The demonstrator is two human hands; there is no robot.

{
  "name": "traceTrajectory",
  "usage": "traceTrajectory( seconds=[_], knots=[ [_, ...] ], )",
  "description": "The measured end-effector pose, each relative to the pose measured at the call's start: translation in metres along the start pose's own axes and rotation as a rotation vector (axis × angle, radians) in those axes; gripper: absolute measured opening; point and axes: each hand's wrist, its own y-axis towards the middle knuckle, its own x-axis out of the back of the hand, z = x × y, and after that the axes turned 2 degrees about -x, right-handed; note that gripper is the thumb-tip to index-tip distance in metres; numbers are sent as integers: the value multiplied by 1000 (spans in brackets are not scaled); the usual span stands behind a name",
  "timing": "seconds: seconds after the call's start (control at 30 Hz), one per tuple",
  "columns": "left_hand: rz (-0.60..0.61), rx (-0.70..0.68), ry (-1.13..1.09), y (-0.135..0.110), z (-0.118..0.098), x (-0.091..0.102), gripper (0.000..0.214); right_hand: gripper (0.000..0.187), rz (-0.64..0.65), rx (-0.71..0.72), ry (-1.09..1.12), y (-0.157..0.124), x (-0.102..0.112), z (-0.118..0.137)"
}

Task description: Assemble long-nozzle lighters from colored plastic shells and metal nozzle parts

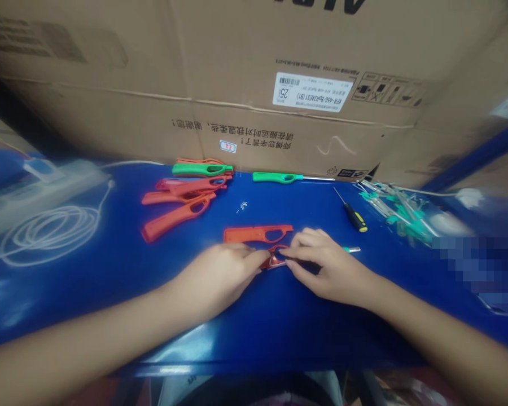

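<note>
Both my hands meet over an orange plastic lighter shell [275,258] lying on the blue table [279,316]. My left hand [220,276] has its fingers curled on the shell's left end. My right hand [325,262] pinches its right end, where a thin metal tube tip [352,249] sticks out. A second orange half-shell [258,233] lies flat just behind my fingers.
A heap of orange and green shells [186,194] lies back left, an assembled green lighter [279,177] at the back centre. A small black screwdriver [352,213], clear-and-teal parts [398,211], a coiled white cable [51,228] and a cardboard box wall [254,84] surround them.
</note>
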Motion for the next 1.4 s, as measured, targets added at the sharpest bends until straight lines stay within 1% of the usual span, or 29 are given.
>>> traceTrajectory(
  seconds=[0.17, 0.33, 0.43, 0.5, 0.57, 0.63, 0.67, 0.7, 0.73, 0.77, 0.83, 0.87, 0.93, 1.0, 1.17, 1.27, 1.4],
  knots=[
    [12, 51, -50, 0, 2, 0, 29, 22, 6, 36, 9, -1, -1, 1],
    [58, 14, 3, 3, 0, 3, 32, 23, 19, 60, -29, -2, -2, 1],
    [64, 14, 27, 3, -1, 3, 32, 22, 13, 64, -51, -2, -1, 1],
    [50, 18, 27, 2, 0, 2, 29, 21, -18, 54, -67, 0, 1, -2],
    [25, 26, 21, 1, 1, 1, 27, 22, -96, 24, -101, 3, 5, -10],
    [11, 26, 19, 0, 2, 0, 26, 24, -207, -47, -181, 4, 13, -23],
    [8, 24, 23, 0, 3, 0, 25, 26, -251, -112, -244, 4, 19, -32],
    [8, 22, 28, -1, 3, 0, 25, 27, -298, -216, -336, 4, 26, -41],
    [9, 18, 34, -2, 3, 0, 26, 29, -334, -355, -459, 2, 34, -51],
    [8, 12, 40, -2, 3, 0, 27, 32, -341, -496, -577, 0, 42, -60],
    [1, -3, 48, -3, 3, 0, 28, 37, -288, -751, -719, -6, 58, -79],
    [-9, -12, 50, -3, 3, 0, 28, 39, -250, -850, -744, -9, 65, -88],
    [-30, -29, 55, -4, 3, -1, 27, 41, -210, -975, -739, -14, 73, -104],
    [-49, -40, 63, -4, 4, -2, 26, 43, -209, -1016, -728, -17, 76, -117],
    [-56, -59, 79, -5, 8, -4, 28, 43, -198, -1053, -679, -19, 70, -144],
    [-63, -63, 84, -4, 9, -4, 29, 43, -191, -1011, -627, -19, 70, -153],
    [-48, -51, 82, -2, 7, -1, 29, 37, -229, -915, -581, -17, 71, -155]
  ],
)
